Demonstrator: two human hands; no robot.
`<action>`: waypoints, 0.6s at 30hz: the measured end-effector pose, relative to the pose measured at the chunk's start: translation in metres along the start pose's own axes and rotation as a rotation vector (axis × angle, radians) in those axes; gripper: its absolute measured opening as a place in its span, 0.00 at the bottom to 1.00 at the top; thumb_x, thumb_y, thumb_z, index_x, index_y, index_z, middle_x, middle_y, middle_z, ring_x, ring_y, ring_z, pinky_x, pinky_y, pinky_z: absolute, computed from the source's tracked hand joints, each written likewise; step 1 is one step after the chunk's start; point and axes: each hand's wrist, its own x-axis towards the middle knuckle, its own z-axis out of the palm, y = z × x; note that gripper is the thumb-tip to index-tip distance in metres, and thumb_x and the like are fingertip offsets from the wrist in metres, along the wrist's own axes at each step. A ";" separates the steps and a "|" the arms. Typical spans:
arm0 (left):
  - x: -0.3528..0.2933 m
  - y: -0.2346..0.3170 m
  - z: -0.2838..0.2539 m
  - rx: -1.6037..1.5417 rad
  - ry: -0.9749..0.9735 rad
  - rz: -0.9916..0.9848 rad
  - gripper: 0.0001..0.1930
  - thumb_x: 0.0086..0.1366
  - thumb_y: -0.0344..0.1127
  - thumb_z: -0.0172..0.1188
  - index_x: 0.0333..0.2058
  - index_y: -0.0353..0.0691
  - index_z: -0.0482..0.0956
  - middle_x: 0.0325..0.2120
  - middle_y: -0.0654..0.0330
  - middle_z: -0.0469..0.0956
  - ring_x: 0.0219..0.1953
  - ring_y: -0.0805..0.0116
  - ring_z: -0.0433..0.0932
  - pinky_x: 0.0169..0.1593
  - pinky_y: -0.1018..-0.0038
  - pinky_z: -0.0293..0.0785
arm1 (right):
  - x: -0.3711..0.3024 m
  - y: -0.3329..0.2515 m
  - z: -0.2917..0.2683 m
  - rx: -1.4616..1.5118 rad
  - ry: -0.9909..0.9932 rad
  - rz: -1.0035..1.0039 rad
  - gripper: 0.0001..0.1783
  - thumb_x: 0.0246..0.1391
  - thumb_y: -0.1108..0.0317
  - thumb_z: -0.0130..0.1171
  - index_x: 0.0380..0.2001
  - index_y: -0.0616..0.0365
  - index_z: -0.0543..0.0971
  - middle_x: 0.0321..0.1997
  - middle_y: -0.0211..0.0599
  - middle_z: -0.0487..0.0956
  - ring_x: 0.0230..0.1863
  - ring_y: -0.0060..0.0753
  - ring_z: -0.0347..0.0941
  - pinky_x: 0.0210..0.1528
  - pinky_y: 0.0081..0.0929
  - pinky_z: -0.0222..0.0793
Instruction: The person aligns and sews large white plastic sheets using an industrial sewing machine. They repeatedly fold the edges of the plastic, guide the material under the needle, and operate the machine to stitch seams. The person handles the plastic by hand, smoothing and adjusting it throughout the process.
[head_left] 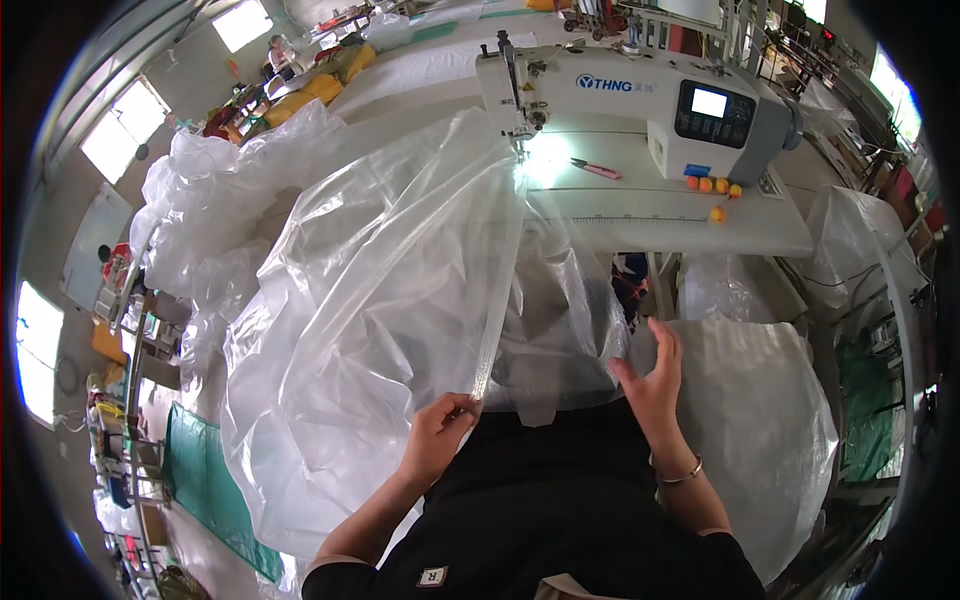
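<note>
Left hand (440,432) pinches the clear plastic sheet (370,310) while the right hand (655,385) hovers, spread, beside it.

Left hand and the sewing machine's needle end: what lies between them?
In the head view, a narrow band of clear plastic sheet stretches from the left hand up toward the sewing machine's needle end.

Person's left hand (440,435) curled, fingertips pinched against thumb. Left forearm (375,515) slants in behind it, from outer side. Right hand (657,385) well apart, right of left hand, slightly farther forward: loosely spread, fingers pointing away from body, thumb angled toward left hand. Right forearm (692,485) trails behind it, outward.
</note>
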 end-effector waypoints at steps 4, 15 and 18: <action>-0.003 0.013 0.008 -0.286 -0.065 -0.017 0.11 0.64 0.22 0.48 0.44 0.27 0.74 0.29 0.65 0.72 0.33 0.79 0.68 0.40 0.81 0.66 | -0.051 0.013 0.004 0.194 -0.315 0.346 0.09 0.46 0.77 0.64 0.32 0.61 0.76 0.26 0.30 0.75 0.29 0.18 0.72 0.33 0.20 0.69; -0.013 0.020 0.011 -0.358 0.030 -0.043 0.13 0.68 0.29 0.50 0.48 0.30 0.74 0.31 0.67 0.75 0.34 0.81 0.71 0.41 0.82 0.68 | -0.042 -0.075 0.071 0.156 -0.550 -0.685 0.14 0.40 0.78 0.66 0.35 0.57 0.79 0.27 0.33 0.74 0.28 0.36 0.75 0.27 0.29 0.72; -0.015 0.026 0.014 -0.455 0.082 -0.062 0.12 0.69 0.30 0.49 0.45 0.30 0.75 0.31 0.66 0.76 0.35 0.81 0.72 0.40 0.81 0.69 | -0.049 -0.071 0.074 0.104 -0.627 -0.736 0.15 0.40 0.76 0.66 0.36 0.57 0.80 0.28 0.33 0.75 0.30 0.35 0.75 0.28 0.30 0.73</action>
